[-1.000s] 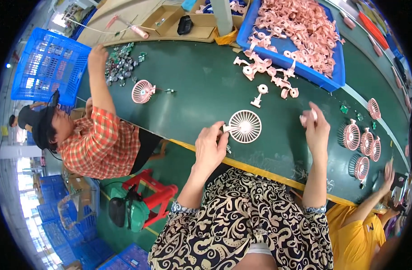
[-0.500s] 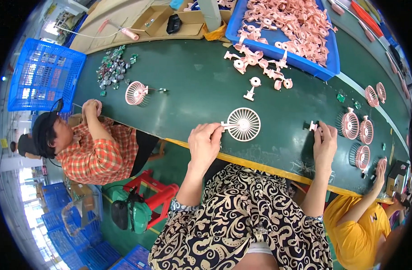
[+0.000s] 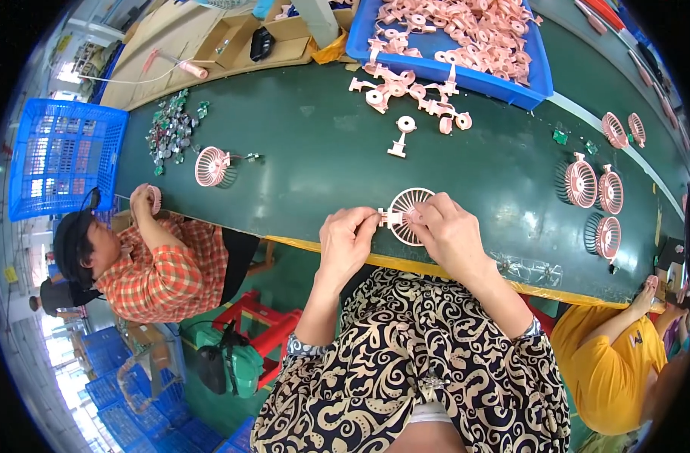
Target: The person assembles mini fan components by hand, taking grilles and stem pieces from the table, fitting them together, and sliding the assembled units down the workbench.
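A round pink fan cage (image 3: 407,235) lies in front of me near the table's front edge. My left hand (image 3: 348,240) pinches the short stem on its left side. Over the cage's right half is my right hand (image 3: 452,232), its fingers closed on a small pink bracket (image 3: 415,217) that is mostly hidden by the fingertips. The bracket's end rests at or just above the cage; I cannot tell if they touch. Beyond the cage lies a loose pink bracket (image 3: 401,136) with a ring at one end.
A blue tray (image 3: 503,92) of pink brackets stands at the back, with several spilled before it. Finished-looking cages (image 3: 581,183) stand right. Another cage (image 3: 211,166) and a pile of small circuit boards (image 3: 171,132) lie left. Co-workers sit on both sides.
My right hand has come left from the right part of the table, carrying the small bracket to the cage. My left hand still pinches the stem. The whole view has shifted slightly.
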A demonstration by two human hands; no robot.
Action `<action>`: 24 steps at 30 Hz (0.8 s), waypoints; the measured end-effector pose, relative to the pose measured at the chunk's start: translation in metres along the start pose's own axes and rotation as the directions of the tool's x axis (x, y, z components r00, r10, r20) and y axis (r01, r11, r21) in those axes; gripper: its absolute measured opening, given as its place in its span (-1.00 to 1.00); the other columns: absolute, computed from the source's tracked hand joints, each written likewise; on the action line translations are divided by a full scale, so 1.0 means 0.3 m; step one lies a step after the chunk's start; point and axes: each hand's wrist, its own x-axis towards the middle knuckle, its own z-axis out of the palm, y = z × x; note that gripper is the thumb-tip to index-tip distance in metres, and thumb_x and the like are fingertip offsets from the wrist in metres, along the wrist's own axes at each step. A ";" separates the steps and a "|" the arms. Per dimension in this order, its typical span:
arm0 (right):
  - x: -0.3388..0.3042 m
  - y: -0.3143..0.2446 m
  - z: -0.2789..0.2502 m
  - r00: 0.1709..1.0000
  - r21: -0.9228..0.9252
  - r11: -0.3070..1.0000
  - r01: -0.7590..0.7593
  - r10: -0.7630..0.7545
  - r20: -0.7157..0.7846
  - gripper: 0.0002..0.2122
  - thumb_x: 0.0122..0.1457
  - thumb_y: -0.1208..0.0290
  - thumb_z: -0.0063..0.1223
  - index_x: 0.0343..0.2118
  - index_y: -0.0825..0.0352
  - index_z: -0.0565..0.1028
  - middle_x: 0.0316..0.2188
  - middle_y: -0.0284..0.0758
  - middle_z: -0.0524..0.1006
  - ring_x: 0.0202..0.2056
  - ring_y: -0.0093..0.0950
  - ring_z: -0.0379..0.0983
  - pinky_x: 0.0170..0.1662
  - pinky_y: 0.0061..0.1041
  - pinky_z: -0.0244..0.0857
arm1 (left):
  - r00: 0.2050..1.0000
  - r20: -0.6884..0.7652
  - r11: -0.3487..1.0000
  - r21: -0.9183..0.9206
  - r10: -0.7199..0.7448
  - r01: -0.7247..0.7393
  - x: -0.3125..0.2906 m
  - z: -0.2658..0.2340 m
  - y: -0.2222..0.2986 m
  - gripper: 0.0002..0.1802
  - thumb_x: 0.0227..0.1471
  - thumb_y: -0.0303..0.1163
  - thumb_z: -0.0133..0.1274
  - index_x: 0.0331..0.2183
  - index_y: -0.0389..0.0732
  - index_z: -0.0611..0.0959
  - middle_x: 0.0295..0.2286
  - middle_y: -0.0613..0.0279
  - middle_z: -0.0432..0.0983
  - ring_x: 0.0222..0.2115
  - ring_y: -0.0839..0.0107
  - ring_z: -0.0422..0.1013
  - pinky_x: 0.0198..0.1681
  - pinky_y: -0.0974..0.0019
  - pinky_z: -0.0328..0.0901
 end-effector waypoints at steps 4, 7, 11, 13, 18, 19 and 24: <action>0.001 -0.001 0.022 0.999 -0.011 1.000 0.014 -0.014 0.037 -0.84 0.14 0.41 0.32 -0.27 0.32 0.59 -0.35 -0.29 0.50 -0.34 -0.29 0.57 -0.35 -0.30 0.49 | 1.000 0.009 1.000 0.021 0.004 -0.005 0.000 -0.013 0.005 -0.91 0.15 -0.43 0.21 -0.33 -0.23 0.73 -0.54 0.16 0.59 -0.48 0.22 0.49 -0.34 0.20 0.34; 0.000 -0.005 0.030 0.998 -0.035 0.999 0.004 -0.002 0.070 -0.83 0.12 0.42 0.32 -0.26 0.32 0.59 -0.34 -0.29 0.49 -0.33 -0.29 0.57 -0.35 -0.30 0.49 | 1.000 0.014 1.000 0.008 0.000 0.000 0.001 -0.015 0.006 -0.91 0.15 -0.42 0.21 -0.32 -0.23 0.73 -0.54 0.16 0.59 -0.49 0.21 0.49 -0.33 0.19 0.34; 0.008 -0.014 0.043 0.986 -0.145 0.989 -0.019 0.043 0.162 -0.87 0.13 0.43 0.29 -0.31 0.31 0.57 -0.34 -0.27 0.46 -0.31 -0.29 0.56 -0.36 -0.32 0.49 | 0.999 0.035 0.998 0.054 -0.011 0.009 0.008 -0.007 0.006 -0.84 0.19 -0.35 0.19 -0.32 -0.24 0.73 -0.55 0.17 0.60 -0.48 0.20 0.50 -0.32 0.16 0.36; 0.014 -0.017 0.047 0.975 -0.215 0.976 -0.024 0.071 0.212 -0.88 0.13 0.43 0.27 -0.33 0.31 0.57 -0.34 -0.26 0.45 -0.31 -0.29 0.56 -0.36 -0.32 0.49 | 0.999 0.040 0.996 0.093 -0.016 0.012 0.017 -0.002 0.029 -0.81 0.19 -0.31 0.19 -0.32 -0.24 0.73 -0.56 0.18 0.60 -0.47 0.19 0.51 -0.32 0.15 0.37; 0.029 -0.021 0.040 0.972 -0.244 0.969 0.026 0.033 0.233 -0.88 -0.01 0.53 0.17 -0.38 0.36 0.52 -0.32 -0.20 0.46 -0.28 -0.33 0.58 -0.37 -0.40 0.53 | 0.999 -0.004 0.982 0.187 0.040 -0.038 0.031 0.046 0.047 -0.56 0.16 -0.24 0.22 -0.04 -0.36 0.60 -0.58 0.10 0.59 -0.50 0.12 0.53 -0.31 0.10 0.38; 0.028 -0.019 0.038 0.972 -0.244 0.969 0.025 0.034 0.232 -0.88 -0.01 0.53 0.17 -0.38 0.36 0.52 -0.32 -0.20 0.46 -0.28 -0.33 0.58 -0.37 -0.40 0.53 | 0.999 -0.003 0.982 0.187 0.041 -0.040 0.032 0.055 0.045 -0.56 0.16 -0.24 0.22 -0.04 -0.36 0.60 -0.58 0.10 0.59 -0.50 0.12 0.53 -0.31 0.10 0.38; 0.024 -0.016 0.034 0.980 -0.165 0.985 -0.059 0.088 0.178 -0.89 0.12 0.42 0.26 -0.36 0.30 0.56 -0.32 -0.25 0.46 -0.27 -0.28 0.58 -0.32 -0.29 0.51 | 0.995 -0.042 0.985 0.146 0.096 -0.089 0.039 0.081 0.029 -0.56 0.17 -0.36 0.19 0.01 -0.39 0.51 -0.60 0.07 0.57 -0.56 0.09 0.53 -0.42 0.08 0.37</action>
